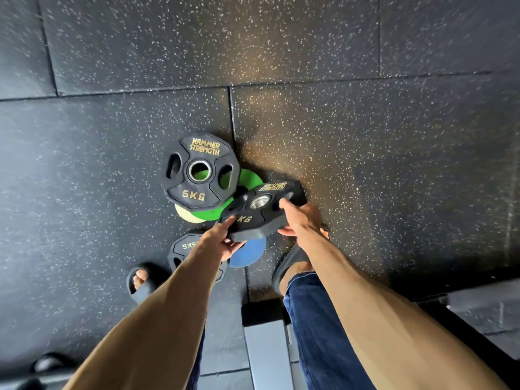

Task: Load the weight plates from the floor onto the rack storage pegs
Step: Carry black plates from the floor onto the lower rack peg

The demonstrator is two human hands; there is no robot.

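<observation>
A black 5 kg plate (260, 211) is lifted off the floor, tilted, between both hands. My left hand (222, 239) grips its near left edge, thumb on top and fingers beneath. My right hand (299, 218) grips its right edge the same way. A second black 5 kg plate (198, 171) lies flat on the floor just beyond, resting on a green disc (249, 178) and a cream disc (185, 213). A blue disc (249, 253) lies under the held plate. Another black plate (183, 247) sits partly hidden under my left forearm. No rack pegs are in view.
Dark speckled rubber floor tiles (365, 150) spread all around. My feet in black slides (140, 280) stand close to the pile. A grey metal beam (266, 353) runs along the floor between my legs, with dark equipment (478, 311) at lower right.
</observation>
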